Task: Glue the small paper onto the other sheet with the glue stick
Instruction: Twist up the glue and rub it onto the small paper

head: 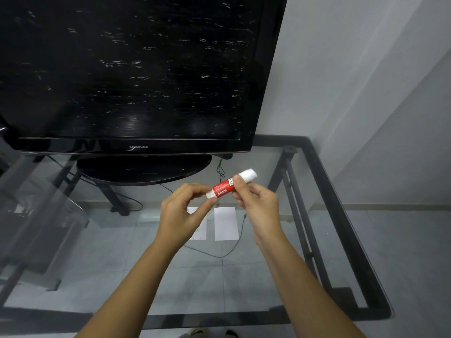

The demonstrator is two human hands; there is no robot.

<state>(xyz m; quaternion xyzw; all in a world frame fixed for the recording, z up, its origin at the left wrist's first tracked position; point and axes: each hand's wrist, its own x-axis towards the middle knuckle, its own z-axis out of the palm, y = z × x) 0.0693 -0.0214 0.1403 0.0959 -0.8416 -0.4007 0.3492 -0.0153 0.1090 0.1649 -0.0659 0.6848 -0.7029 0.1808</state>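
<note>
glue stick held in both hands above the papers

the right hand (258,203) is closing around the red middle of the glue stick (230,183), while the left hand (185,211) is pinching its white lower end between fingertips. the stick is hanging tilted above the glass table (317,215), where the small paper (226,223) and the other sheet (200,230) are lying side by side. it is looking light, rigid and smooth; gripping the barrel is seeming safest. the papers are looking thin and easily shifted.

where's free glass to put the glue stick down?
Bare glass table between the blank paper and the right frame bar, and the wide strip from the papers to the near edge. Crowded: TV base at the back; printed paper under the left hand.
</note>
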